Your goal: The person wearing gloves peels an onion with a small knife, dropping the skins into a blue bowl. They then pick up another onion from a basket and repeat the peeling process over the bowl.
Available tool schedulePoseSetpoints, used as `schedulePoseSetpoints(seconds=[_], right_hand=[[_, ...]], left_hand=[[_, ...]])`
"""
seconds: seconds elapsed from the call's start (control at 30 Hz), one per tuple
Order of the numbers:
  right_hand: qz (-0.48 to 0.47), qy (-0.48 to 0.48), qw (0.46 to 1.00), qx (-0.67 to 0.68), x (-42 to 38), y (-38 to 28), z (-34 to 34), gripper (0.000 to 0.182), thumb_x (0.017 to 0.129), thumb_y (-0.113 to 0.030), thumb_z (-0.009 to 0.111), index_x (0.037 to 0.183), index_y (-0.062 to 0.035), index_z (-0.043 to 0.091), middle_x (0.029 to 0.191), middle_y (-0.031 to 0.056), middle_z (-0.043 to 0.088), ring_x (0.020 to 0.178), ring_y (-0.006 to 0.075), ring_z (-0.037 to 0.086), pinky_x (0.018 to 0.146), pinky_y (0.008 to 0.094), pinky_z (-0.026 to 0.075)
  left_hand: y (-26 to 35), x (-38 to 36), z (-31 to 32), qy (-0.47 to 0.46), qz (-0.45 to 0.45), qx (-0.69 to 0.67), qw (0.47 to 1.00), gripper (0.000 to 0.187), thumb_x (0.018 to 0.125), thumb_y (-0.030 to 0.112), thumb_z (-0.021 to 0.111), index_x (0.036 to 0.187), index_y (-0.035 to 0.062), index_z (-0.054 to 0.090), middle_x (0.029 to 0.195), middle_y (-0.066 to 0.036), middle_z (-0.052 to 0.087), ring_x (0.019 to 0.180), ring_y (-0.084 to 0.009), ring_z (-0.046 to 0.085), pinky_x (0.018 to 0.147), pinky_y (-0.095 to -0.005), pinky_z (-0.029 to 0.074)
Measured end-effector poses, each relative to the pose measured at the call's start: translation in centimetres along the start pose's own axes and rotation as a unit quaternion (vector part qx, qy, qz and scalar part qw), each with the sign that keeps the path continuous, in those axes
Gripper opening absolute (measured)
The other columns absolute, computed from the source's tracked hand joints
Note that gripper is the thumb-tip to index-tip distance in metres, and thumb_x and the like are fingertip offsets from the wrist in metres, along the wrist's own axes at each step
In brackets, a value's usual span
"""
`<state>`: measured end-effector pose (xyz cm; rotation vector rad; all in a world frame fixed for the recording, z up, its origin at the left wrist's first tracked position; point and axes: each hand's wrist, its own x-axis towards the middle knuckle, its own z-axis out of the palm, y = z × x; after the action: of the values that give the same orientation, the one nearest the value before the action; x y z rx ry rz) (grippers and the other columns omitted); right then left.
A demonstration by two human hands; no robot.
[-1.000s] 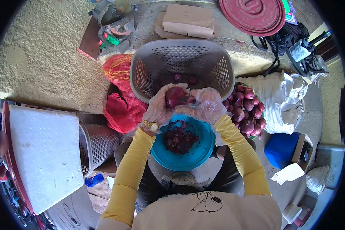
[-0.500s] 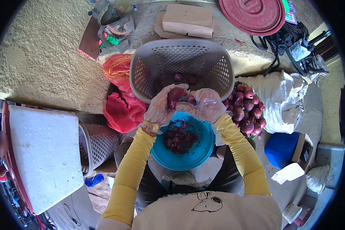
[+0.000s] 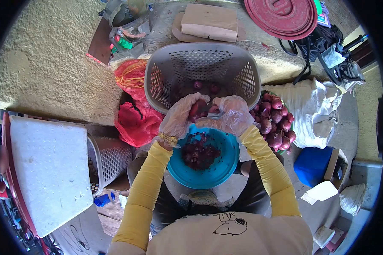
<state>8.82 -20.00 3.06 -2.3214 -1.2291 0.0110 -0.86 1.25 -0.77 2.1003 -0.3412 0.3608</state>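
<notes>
My left hand (image 3: 181,117), in a clear plastic glove, grips a red onion (image 3: 196,111) above the near edge of the grey basket. Close beside it is my right hand (image 3: 234,114), gloved the same way, its fingers curled in around a small reddish thing (image 3: 214,109) that I cannot make out. Directly below both hands is a teal basin (image 3: 230,170) with dark red onion skins (image 3: 200,153) in it. Inside the perforated grey basket (image 3: 157,85) lie a few red onions (image 3: 197,85).
At right, a heap of red onions (image 3: 274,123) lies against a white sack (image 3: 310,114). Red mesh bags (image 3: 136,121) sit left of the basket. A white foam board (image 3: 51,170) and another basket (image 3: 115,159) stand farther left. A blue container (image 3: 312,165) is at lower right.
My hands have turned slightly against each other, and the onion has tilted in my left fingers. My right fingers have shifted a little. The basin and basket look the same.
</notes>
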Motion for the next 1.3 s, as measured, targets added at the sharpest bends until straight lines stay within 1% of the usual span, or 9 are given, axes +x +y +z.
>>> schedulePoseSetpoints(seconds=[0.2,0.3,0.37,0.6,0.9,0.97,1.1,1.17,1.3], right_hand=[[0.006,-0.038,0.999,-0.005,0.2,-0.4,-0.7,0.076,0.074,-0.078,0.075,0.098,-0.0063,0.072,0.084,0.0195,0.068,0.085,0.0429,0.067,0.079,0.0509,0.052],[0.006,-0.038,0.999,0.003,0.2,-0.4,-0.8,0.075,0.075,-0.078,0.074,0.099,-0.0067,0.073,0.084,0.0195,0.068,0.086,0.0426,0.067,0.079,0.0514,0.053],[0.015,-0.057,0.998,0.008,0.4,-0.8,-1.3,0.074,0.075,-0.077,0.074,0.099,-0.0068,0.074,0.084,0.0193,0.068,0.086,0.0424,0.068,0.08,0.0514,0.053],[0.017,-0.102,0.995,0.003,0.5,-0.7,-1.3,0.067,0.08,-0.073,0.072,0.096,-0.008,0.075,0.084,0.0189,0.069,0.088,0.0418,0.068,0.08,0.0514,0.053],[-0.038,-0.078,0.996,-0.009,0.4,-0.4,0.0,0.064,0.08,-0.074,0.072,0.082,-0.0094,0.073,0.069,0.0144,0.066,0.073,0.0393,0.066,0.071,0.0499,0.051],[-0.048,-0.08,0.995,-0.036,0.2,-0.3,0.4,0.062,0.081,-0.073,0.071,0.08,-0.0113,0.074,0.072,0.0134,0.068,0.075,0.038,0.069,0.07,0.0497,0.053],[-0.046,-0.123,0.988,-0.078,0.2,-1.1,0.4,0.061,0.082,-0.074,0.068,0.078,-0.0136,0.073,0.075,0.0115,0.071,0.078,0.0354,0.072,0.068,0.0499,0.055],[-0.061,-0.1,0.989,-0.087,-0.2,-1.5,0.7,0.063,0.081,-0.076,0.067,0.077,-0.0134,0.072,0.076,0.0112,0.071,0.077,0.0354,0.072,0.068,0.0496,0.055],[-0.102,-0.121,0.983,-0.094,-0.5,-2.4,0.8,0.068,0.08,-0.08,0.065,0.076,-0.0125,0.071,0.076,0.0113,0.071,0.077,0.036,0.071,0.066,0.0481,0.055]], left_hand=[[-2.1,-0.4,0.8,-0.001,0.005,-0.058,0.998,0.043,0.101,-0.002,0.058,0.143,0.0057,0.051,0.132,-0.012,0.064,0.117,-0.0248,0.065,0.107,-0.0352,0.05],[-1.7,-0.4,0.7,0.024,0.057,-0.021,0.998,0.073,0.078,0.001,0.069,0.147,0.0076,0.047,0.135,-0.016,0.065,0.119,-0.0403,0.064,0.104,-0.0463,0.051],[-3.1,-0.8,0.9,-0.035,-0.059,-0.105,0.992,0.052,0.097,0.007,0.068,0.145,0.0084,0.049,0.131,-0.013,0.065,0.115,-0.0276,0.067,0.104,-0.0382,0.053],[-0.9,-0.2,0.0,0.007,0.071,0.052,0.996,0.062,0.094,0.009,0.073,0.149,0.0097,0.045,0.135,-0.015,0.065,0.116,-0.0281,0.067,0.102,-0.0388,0.055],[-4.3,-1.1,1.3,-0.043,-0.06,-0.122,0.99,0.064,0.093,0.005,0.071,0.15,0.0104,0.043,0.135,-0.016,0.066,0.12,-0.0298,0.067,0.106,-0.037,0.053],[-2.3,-0.6,0.9,0.036,0.064,0.061,0.995,0.046,0.101,0.009,0.063,0.145,0.0071,0.05,0.134,-0.013,0.066,0.118,-0.0257,0.067,0.105,-0.0349,0.053],[-2.4,-0.4,1.6,0.057,0.058,0.008,0.997,0.033,0.108,0.019,0.054,0.135,0.0014,0.057,0.129,-0.013,0.067,0.114,-0.0249,0.068,0.103,-0.0357,0.054],[-2.9,-0.4,2.1,0.047,-0.203,-0.278,0.938,0.039,0.11,0.029,0.051,0.128,-0.0038,0.061,0.124,-0.016,0.067,0.108,-0.0289,0.068,0.102,-0.0401,0.056],[-3.5,0.0,3.2,0.118,-0.271,-0.422,0.857,0.042,0.109,0.032,0.052,0.128,-0.0048,0.06,0.119,-0.017,0.067,0.107,-0.032,0.068,0.1,-0.0442,0.057]])
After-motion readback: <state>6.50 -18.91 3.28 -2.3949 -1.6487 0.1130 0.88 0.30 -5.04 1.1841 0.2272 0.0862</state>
